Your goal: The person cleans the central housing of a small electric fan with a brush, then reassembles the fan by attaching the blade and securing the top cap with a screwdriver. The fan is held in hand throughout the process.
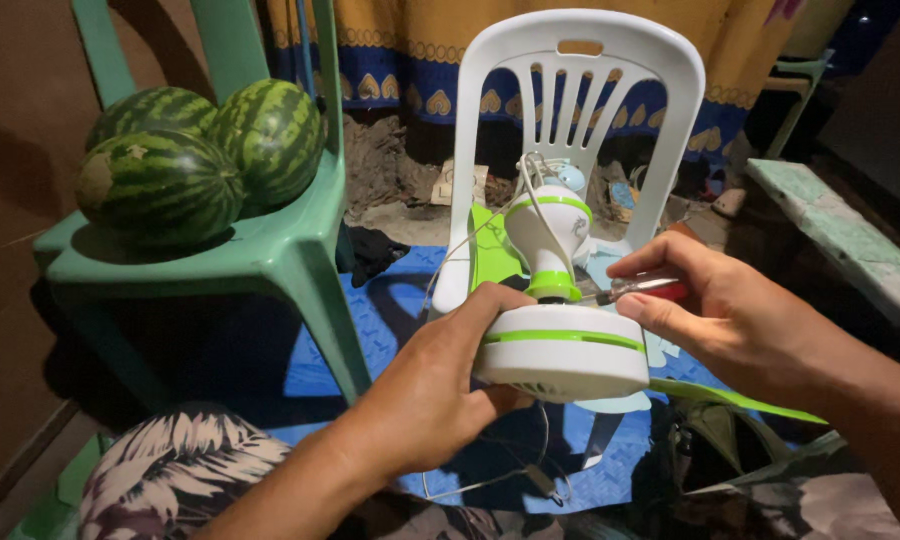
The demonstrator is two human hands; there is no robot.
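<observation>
My left hand point(435, 385) grips the round white base of a small white and green table fan point(560, 345), holding it up in front of me. The fan's motor housing point(550, 225) sticks up behind the base, with a thin white cord trailing from it. My right hand point(730, 315) holds a screwdriver with a red handle point(645, 288). Its metal tip points left at the green neck joint of the fan, just above the base.
A white plastic chair point(580, 90) stands right behind the fan. A green plastic chair point(270, 250) on the left carries three watermelons point(160, 185). A blue mat point(390, 310) covers the floor, and a green fan blade point(730, 400) lies low on the right.
</observation>
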